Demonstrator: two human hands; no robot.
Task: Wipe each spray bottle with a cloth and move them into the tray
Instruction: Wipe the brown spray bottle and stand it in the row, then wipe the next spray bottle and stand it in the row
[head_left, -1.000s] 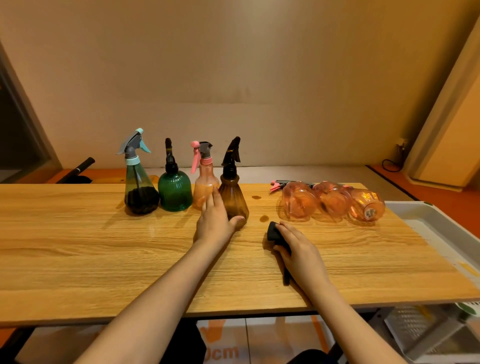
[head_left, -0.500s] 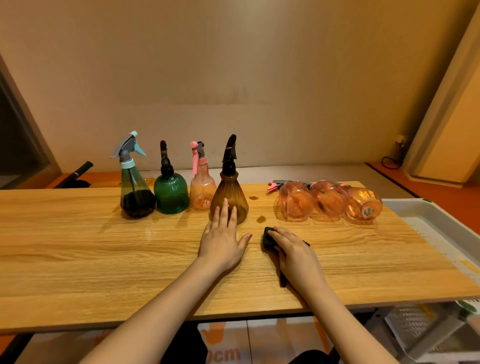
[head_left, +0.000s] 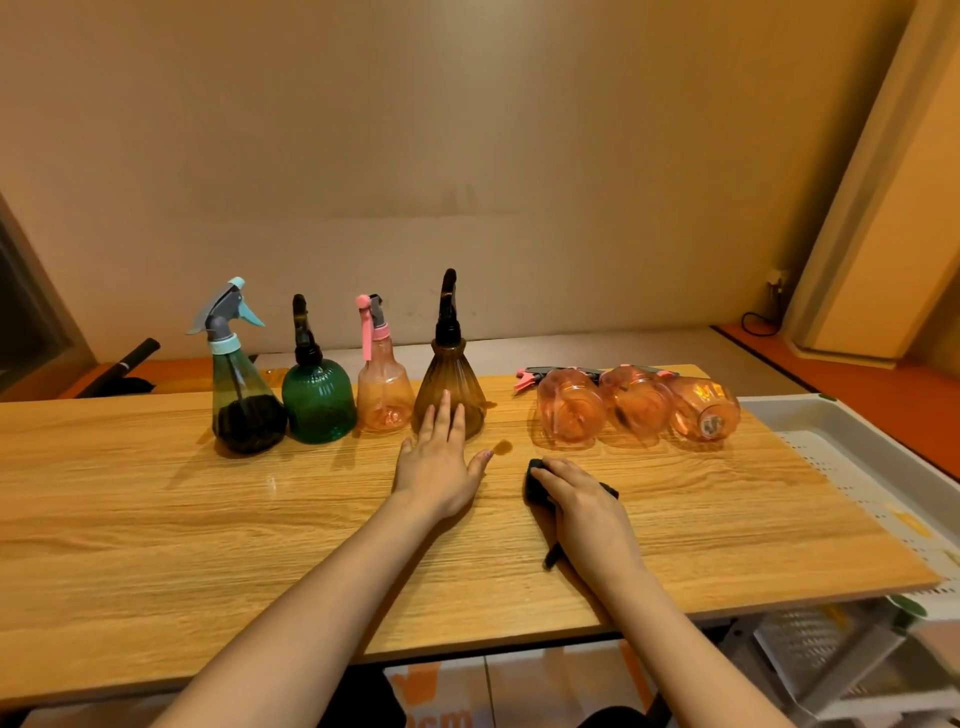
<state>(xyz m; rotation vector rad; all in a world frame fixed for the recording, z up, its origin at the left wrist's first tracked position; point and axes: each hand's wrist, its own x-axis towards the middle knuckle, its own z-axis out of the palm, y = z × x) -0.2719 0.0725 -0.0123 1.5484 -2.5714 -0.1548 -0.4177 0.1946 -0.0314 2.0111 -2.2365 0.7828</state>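
Several spray bottles stand in a row at the back of the wooden table (head_left: 156, 519): a dark one with a teal trigger (head_left: 241, 395), a round green one (head_left: 318, 400), a pale pink one (head_left: 383, 389) and a brown ribbed one (head_left: 452, 374). Three orange bottles (head_left: 639, 405) lie on their sides to the right. My left hand (head_left: 439, 462) lies flat with straight fingers, its fingertips in front of the brown bottle's base. My right hand (head_left: 582, 499) presses a dark cloth (head_left: 535, 480) onto the table. A white tray (head_left: 857, 452) sits at the right.
A small brown wet spot (head_left: 503, 446) marks the table between my hands and the bottles. A white perforated rack (head_left: 831, 644) stands below the table's right corner. A black handle (head_left: 130, 358) lies behind the table at the left.
My left hand has drawn back from the brown bottle's side and now lies flat in front of it. The right hand stays on the cloth.
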